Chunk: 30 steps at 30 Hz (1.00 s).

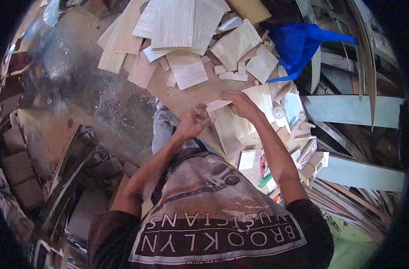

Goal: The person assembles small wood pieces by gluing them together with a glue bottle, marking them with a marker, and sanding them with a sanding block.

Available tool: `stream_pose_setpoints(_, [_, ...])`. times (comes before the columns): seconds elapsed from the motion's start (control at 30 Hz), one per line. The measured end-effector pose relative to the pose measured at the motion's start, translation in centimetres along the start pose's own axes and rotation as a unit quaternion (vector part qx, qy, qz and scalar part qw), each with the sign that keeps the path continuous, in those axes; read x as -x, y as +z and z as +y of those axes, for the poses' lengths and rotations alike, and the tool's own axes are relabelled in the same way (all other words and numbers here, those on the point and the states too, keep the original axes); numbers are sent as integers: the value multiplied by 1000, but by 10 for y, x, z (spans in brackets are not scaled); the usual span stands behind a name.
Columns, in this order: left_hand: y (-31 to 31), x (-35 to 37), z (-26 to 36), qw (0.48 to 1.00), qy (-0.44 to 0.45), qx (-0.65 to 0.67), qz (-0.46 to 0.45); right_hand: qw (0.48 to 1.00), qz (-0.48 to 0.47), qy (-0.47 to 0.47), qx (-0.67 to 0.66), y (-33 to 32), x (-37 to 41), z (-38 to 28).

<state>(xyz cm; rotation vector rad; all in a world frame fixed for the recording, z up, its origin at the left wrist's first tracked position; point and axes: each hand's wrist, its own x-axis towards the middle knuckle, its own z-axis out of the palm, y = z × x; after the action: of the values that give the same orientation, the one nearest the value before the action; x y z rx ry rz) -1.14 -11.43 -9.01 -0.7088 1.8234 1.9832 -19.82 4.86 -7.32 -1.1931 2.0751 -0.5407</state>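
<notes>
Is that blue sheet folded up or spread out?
Spread out, though loosely: the blue sheet lies rumpled beside the wooden boards, one long corner stretching away from them.

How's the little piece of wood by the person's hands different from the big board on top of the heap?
The little piece is small and narrow; the big board is much wider and longer. The little piece is held up in the right hand, while the big board lies on other boards. The little piece looks plain and pinkish; the big board is paler, with streaky lines. Both look like flat wood.
</notes>
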Motion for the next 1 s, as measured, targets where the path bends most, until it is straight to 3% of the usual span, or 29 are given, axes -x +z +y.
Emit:
stream_pose_setpoints(0.07, [-2, -2, 2, 999, -10, -14, -31, 999, -9, -48, -12, -1, -2, 3])
stream_pose_setpoints(0.13, [0, -7, -10, 996, 76, -38, 11, 999, -11, -51, -14, 4, -7, 13])
stream_pose_setpoints(0.3, [-4, -16, -18, 988, 104, -110, -11, 998, -3, -63, -19, 14, -3, 21])
stream_pose_setpoints(0.37, [-7, -19, -5, 988, 107, -106, -17, 981, 170, -64, -63, 16, 7, 7])
stream_pose_setpoints(0.4, [-12, -21, 5, 986, 77, -138, -55, 980, 182, -58, -62, 10, 15, 4])
stream_pose_setpoints(0.47, [-19, -23, 19, 977, 47, -180, -103, 946, 258, 78, -180, 1, 33, -2])
stream_pose_setpoints(0.5, [-21, -25, 24, 968, 84, -214, -102, 942, 269, 84, -184, 0, 43, -9])
stream_pose_setpoints(0.57, [-25, -30, 34, 952, 123, -257, -115, 949, 75, 271, -144, 4, 64, -20])
stream_pose_setpoints(0.6, [-25, -33, 39, 945, 137, -259, -143, 975, 108, 187, -57, 38, 71, -3])
stream_pose_setpoints(0.77, [-24, -40, 42, 923, 146, -288, -210, 949, 96, 293, -71, 60, 60, -27])
stream_pose_setpoints(0.93, [-21, -41, 49, 938, 69, -250, -229, 934, 204, 273, -104, 95, 48, -17])
stream_pose_setpoints(1.0, [-21, -48, 46, 929, 95, -266, -237, 931, 229, 265, -104, 96, 47, -18])
